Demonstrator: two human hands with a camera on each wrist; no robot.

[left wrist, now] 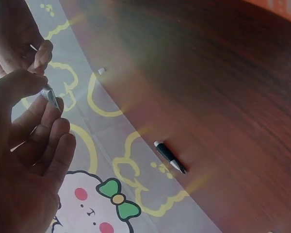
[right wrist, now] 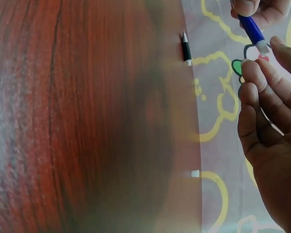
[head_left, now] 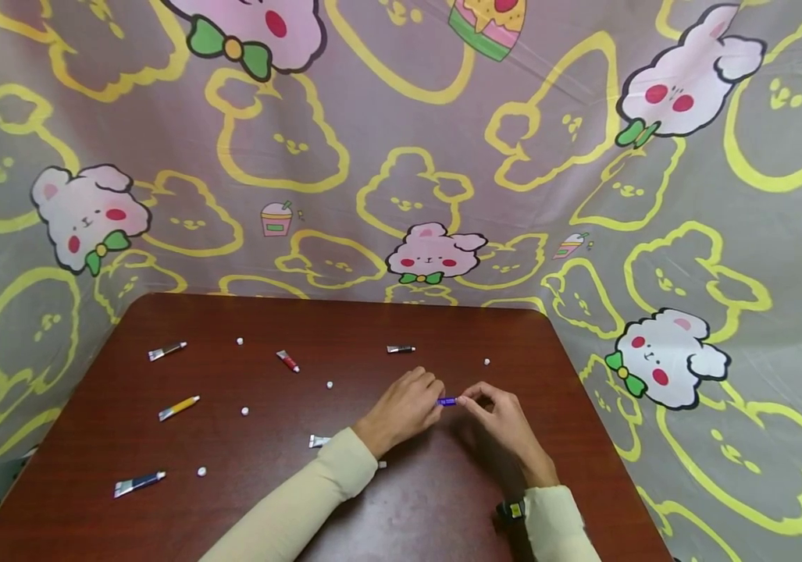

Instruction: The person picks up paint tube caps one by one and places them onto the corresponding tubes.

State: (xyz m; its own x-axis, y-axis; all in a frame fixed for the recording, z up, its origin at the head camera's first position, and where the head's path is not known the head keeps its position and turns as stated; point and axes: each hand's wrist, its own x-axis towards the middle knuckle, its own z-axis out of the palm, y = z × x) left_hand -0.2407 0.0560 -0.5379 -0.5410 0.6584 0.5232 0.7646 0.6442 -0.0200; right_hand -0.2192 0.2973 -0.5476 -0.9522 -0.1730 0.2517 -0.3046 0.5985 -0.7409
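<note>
Blue and small, the paint tube [head_left: 447,401] sits just right of centre in the head view, held above the dark wooden table [head_left: 443,499] between both hands. The left hand [head_left: 404,407] pinches its rear end with curled fingers; the right hand [head_left: 499,417] pinches the cap end with thumb and fingertips [right wrist: 254,73]. Toward the upper middle lies a black tube [head_left: 401,349], with a white cap [head_left: 486,362] to its right. At left lie red [head_left: 287,361], yellow [head_left: 179,407] and dark blue [head_left: 139,484] tubes.
</note>
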